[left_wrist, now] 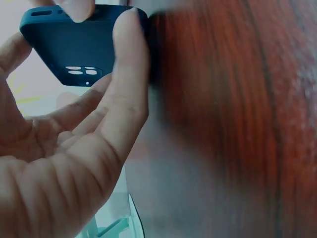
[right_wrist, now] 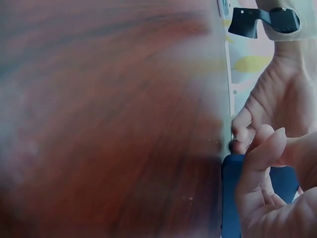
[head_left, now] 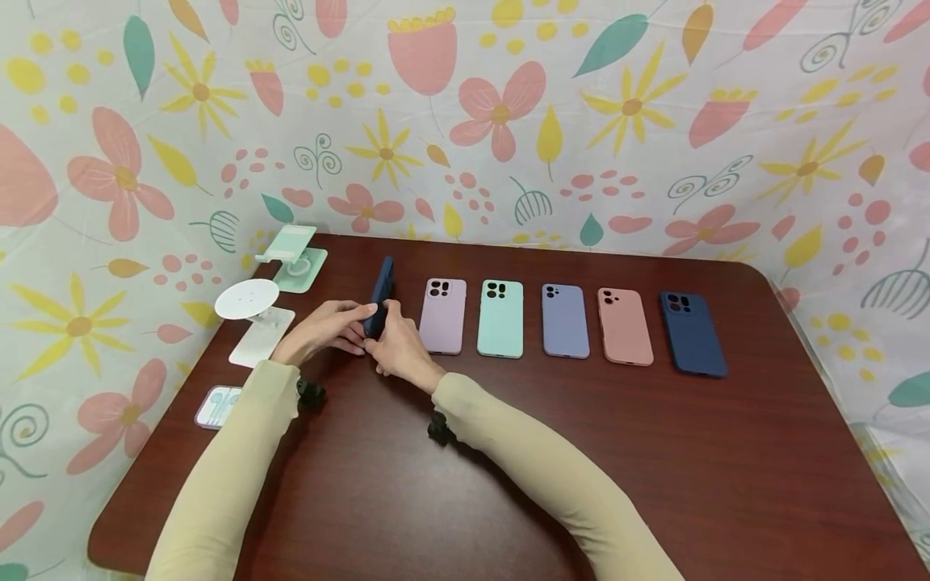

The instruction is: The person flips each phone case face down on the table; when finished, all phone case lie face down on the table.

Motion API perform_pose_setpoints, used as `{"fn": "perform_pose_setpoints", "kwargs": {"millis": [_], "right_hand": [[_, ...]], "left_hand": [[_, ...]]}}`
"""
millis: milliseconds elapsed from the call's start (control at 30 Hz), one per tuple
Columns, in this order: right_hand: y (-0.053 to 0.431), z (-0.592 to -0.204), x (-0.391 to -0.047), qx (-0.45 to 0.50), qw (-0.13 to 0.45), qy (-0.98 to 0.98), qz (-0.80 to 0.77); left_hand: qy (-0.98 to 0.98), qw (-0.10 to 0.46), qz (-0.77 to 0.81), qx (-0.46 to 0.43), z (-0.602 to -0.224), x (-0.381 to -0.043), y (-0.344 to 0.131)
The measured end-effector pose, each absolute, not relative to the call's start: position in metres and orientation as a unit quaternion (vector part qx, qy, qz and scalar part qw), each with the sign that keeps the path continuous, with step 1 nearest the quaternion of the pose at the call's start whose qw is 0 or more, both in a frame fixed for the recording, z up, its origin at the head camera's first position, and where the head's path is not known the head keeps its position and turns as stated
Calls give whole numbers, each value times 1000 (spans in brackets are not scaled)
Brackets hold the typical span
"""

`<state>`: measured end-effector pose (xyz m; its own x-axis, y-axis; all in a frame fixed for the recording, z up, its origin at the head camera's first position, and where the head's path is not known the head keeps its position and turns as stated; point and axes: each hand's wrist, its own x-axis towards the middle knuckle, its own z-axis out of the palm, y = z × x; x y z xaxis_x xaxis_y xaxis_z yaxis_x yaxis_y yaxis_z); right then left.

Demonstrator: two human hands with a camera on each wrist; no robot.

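Between my two hands a dark blue phone case point(head_left: 381, 292) stands on its long edge at the table's left part. My left hand point(head_left: 328, 327) grips it from the left, and my right hand point(head_left: 404, 342) holds its near end from the right. In the left wrist view the case point(left_wrist: 74, 42) shows its hollow inside, with camera cutouts at the far end. Bent right-hand fingers cover part of the case point(right_wrist: 231, 198) in the right wrist view. A lilac phone case point(head_left: 444, 319) lies just right of my right hand.
Rightward lie mint point(head_left: 501, 319), periwinkle point(head_left: 565, 321), pink point(head_left: 626, 327) and navy point(head_left: 693, 335) phone cases. To the left are a mint stand point(head_left: 294, 242), a white round-topped stand point(head_left: 249, 298) and a phone point(head_left: 216, 407) partly behind my left sleeve. A patterned cloth point(head_left: 581, 186) hangs behind.
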<state>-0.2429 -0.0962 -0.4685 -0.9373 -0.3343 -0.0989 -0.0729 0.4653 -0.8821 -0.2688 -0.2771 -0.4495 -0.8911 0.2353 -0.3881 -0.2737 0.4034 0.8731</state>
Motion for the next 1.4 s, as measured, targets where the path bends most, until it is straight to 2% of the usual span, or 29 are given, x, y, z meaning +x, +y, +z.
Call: {"fn": "perform_pose_setpoints", "kwargs": {"millis": [267,500,833,1400], "right_hand": [[-99,-474,-251,-111,152,855,-483],[-97,-476,-257,-98,180,849,-487],[-100,-491,-268,-65,205,858,-467],[-97,-478,-260,-38,220,862,-455]], "left_hand": [[827,116,549,-22,-437,-264,-277],[846,77,527,-18,-431,-258,-279],[853,89,513,-34,-437,-257,-285],[833,123,538,-35,-452,-261,-294]]}}
